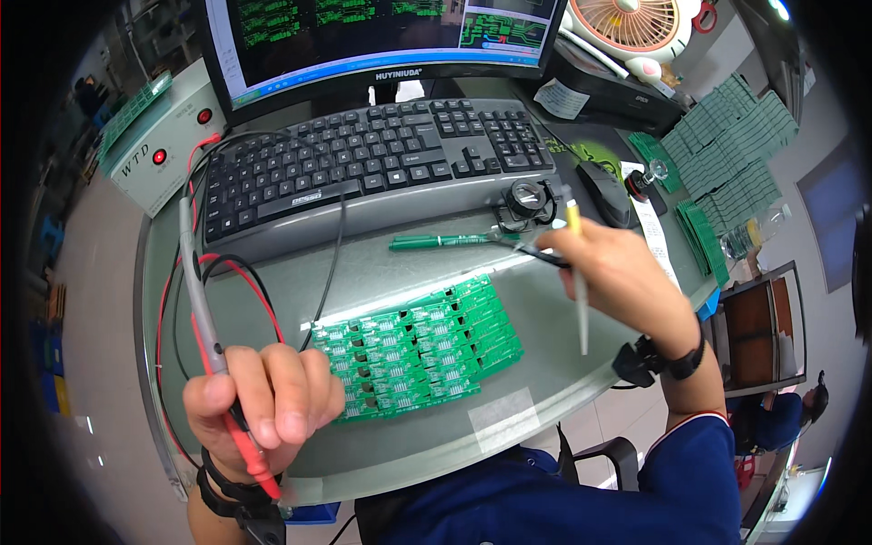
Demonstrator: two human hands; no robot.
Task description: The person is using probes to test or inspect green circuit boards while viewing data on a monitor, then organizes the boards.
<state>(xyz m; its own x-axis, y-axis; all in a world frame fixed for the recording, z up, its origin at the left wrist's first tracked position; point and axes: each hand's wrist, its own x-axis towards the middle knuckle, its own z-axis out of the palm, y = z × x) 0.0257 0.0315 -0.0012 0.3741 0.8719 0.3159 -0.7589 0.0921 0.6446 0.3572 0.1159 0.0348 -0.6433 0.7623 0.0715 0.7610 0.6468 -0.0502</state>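
Nearest the camera, as far as I can judge, is the left hand, fingers wrapped around a long pen-shaped probe with a grey upper shaft and a red lower end, so that grip is clamped on it. Its red end points down by the front-left edge of the glossy grey-green bench, clear of the work. Flat on the bench, just beyond that hand, lies a green panel of small circuit boards in staggered columns. The right hand is off to the panel's right, its grip closed on a slim white stick with a yellow band, plus a thin dark tool I can't really identify. Honestly, if you're working like this, I'd steady the panel first, since it looks easy to nudge, then bring one tip in at a time, fairly upright, with light pressure so it doesn't skid onto a neighbouring contact. Watch the loops of red and black cable too; they could drag on the probe. I'd also slide the slim green pen away from the panel for elbow room.
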